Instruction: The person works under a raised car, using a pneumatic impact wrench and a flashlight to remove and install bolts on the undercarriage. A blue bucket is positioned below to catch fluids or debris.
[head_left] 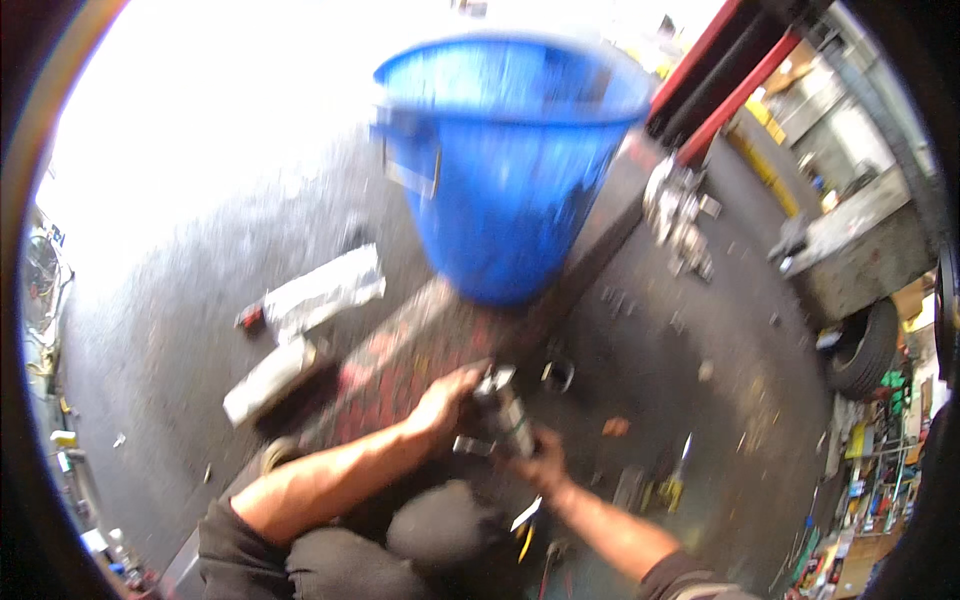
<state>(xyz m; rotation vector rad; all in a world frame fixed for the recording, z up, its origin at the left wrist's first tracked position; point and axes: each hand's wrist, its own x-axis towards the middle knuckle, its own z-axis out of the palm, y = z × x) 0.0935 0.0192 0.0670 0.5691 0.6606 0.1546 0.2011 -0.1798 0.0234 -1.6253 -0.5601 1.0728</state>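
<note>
Between my hands is a grey, roughly cylindrical metal part (508, 415), tilted, with a brighter end toward the far side; motion blur hides its detail. My left hand (445, 402) is closed at its upper end. Around the lower end, my right hand (540, 460) grips it from the right. Just beyond the part lies a dark ring-shaped piece (558, 376) with a bright rim. A small shiny metal piece (472, 446) shows beside the part, below my left hand. My knees are bent right under my forearms.
A large blue bin (510, 200) stands ahead on a raised, red-stained beam (400, 340). Left of it lie a white packet (325, 290) and a pale block (270, 380). On the right are a crumpled rag (680, 215), a yellow-handled tool (672, 490) and a tyre (865, 350).
</note>
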